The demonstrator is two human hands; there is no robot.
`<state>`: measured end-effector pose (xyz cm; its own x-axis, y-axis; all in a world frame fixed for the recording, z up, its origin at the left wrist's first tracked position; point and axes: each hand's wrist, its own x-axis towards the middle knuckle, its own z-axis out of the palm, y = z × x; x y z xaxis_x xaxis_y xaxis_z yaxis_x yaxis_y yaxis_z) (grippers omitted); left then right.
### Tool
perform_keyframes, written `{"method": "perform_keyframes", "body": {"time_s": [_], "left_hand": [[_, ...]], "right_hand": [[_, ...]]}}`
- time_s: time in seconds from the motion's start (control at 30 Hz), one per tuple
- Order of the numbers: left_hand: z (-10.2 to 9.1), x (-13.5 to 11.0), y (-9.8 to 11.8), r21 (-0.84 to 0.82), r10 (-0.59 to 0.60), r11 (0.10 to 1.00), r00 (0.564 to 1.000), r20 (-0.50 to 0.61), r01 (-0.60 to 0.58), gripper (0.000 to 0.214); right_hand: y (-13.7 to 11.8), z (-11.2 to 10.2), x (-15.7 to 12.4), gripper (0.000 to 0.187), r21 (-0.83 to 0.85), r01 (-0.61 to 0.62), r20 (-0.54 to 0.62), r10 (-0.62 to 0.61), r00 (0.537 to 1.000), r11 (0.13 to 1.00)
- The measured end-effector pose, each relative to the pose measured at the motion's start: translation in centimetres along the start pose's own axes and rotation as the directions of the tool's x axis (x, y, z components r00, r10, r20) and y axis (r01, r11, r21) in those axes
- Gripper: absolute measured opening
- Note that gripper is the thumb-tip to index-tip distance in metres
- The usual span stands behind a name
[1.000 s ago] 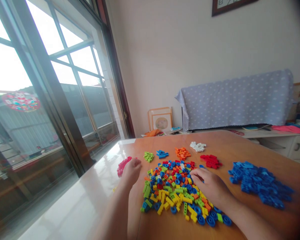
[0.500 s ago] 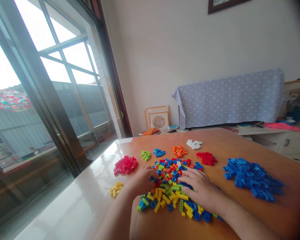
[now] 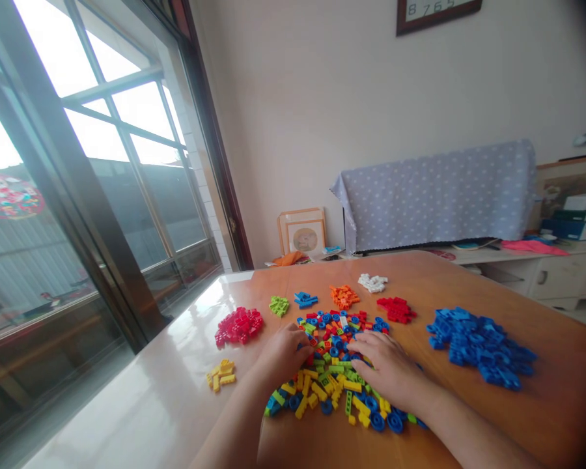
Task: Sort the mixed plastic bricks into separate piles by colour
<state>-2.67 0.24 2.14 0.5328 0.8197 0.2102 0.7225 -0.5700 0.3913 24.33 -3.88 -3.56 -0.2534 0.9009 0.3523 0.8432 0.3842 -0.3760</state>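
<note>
A mixed pile of toy building bricks (image 3: 344,384) in yellow, green, blue, red and orange lies on the table in front of me, with blue wheel-like rings among them. At its left side is my left hand (image 3: 284,352), fingers curled down together against the bricks; whatever sits between the fingertips is hidden. My right hand (image 3: 385,365) rests over the right side of the pile, its fingers stretched out and apart, holding nothing that I can see. Yellow bricks (image 3: 221,375) and pinkish-red bricks (image 3: 239,326) form small heaps left of my left hand.
Behind the pile lie green (image 3: 279,305), light-blue (image 3: 305,299), orange (image 3: 344,297), white (image 3: 372,283) and red bricks (image 3: 396,310), sorted by colour. A large blue heap (image 3: 481,348) is at the right. Beyond the wooden table (image 3: 420,270) stands a cloth-covered object (image 3: 434,195); windows are at left.
The view has shifted slightly, so the table things appear a little further left. My left hand's fingers have drawn closer together over the pile; my right hand stays spread over it.
</note>
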Motion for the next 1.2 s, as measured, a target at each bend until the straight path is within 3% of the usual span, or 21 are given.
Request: {"method": "perform_keyframes", "body": {"time_s": [0.17, 0.27, 0.53, 0.73, 0.87, 0.93, 1.03, 1.1, 1.2], "left_hand": [[-0.1, 0.3, 0.2, 0.032, 0.025, 0.999, 0.997, -0.078, -0.022, 0.028], [-0.4, -0.1, -0.2, 0.002, 0.062, 0.998, 0.997, -0.042, -0.062, 0.02], [-0.3, -0.6, -0.2, 0.016, 0.093, 0.995, 0.993, 0.079, -0.095, 0.027], [-0.2, -0.4, -0.4, 0.01, 0.057, 0.998, 0.998, 0.004, -0.057, 0.012], [0.0, 0.2, 0.0, -0.128, -0.008, 0.992, 0.997, -0.08, -0.003, 0.014], [0.1, 0.4, 0.8, -0.357, -0.097, 0.932, 0.993, -0.062, 0.069, 0.02], [0.3, 0.7, 2.5, -0.716, -0.18, 0.676, 0.981, 0.071, 0.176, 0.034], [0.4, 0.8, 3.7, -0.812, -0.188, 0.549, 0.976, 0.113, 0.2, 0.04], [0.7, 1.0, 4.9, -0.85, -0.198, 0.49, 0.974, 0.106, 0.192, 0.046]], "right_hand": [[-0.1, -0.1, 0.0, 0.03, 0.011, -0.007, -0.02, 0.008, 1.0, 1.0], [-0.2, -0.2, 0.0, 0.03, 0.014, -0.005, -0.026, 0.006, 1.0, 1.0], [0.1, 0.1, -0.1, 0.033, 0.015, -0.02, -0.008, 0.02, 1.0, 1.0], [-0.7, -0.6, -0.1, 0.031, 0.009, -0.024, 0.026, 0.024, 0.999, 1.0], [-1.1, -1.1, 0.0, 0.029, 0.017, -0.03, 0.017, 0.03, 0.999, 0.999], [-1.3, -1.2, 0.0, 0.028, 0.037, -0.025, -0.01, 0.025, 1.0, 0.999], [-1.8, -1.4, 0.2, 0.03, 0.101, -0.007, -0.081, 0.015, 0.997, 0.995], [-2.3, -1.6, 0.3, 0.033, 0.165, 0.015, -0.137, 0.008, 0.991, 0.986], [-3.4, -1.9, 0.3, 0.038, 0.291, 0.06, -0.171, -0.009, 0.985, 0.955]]}}
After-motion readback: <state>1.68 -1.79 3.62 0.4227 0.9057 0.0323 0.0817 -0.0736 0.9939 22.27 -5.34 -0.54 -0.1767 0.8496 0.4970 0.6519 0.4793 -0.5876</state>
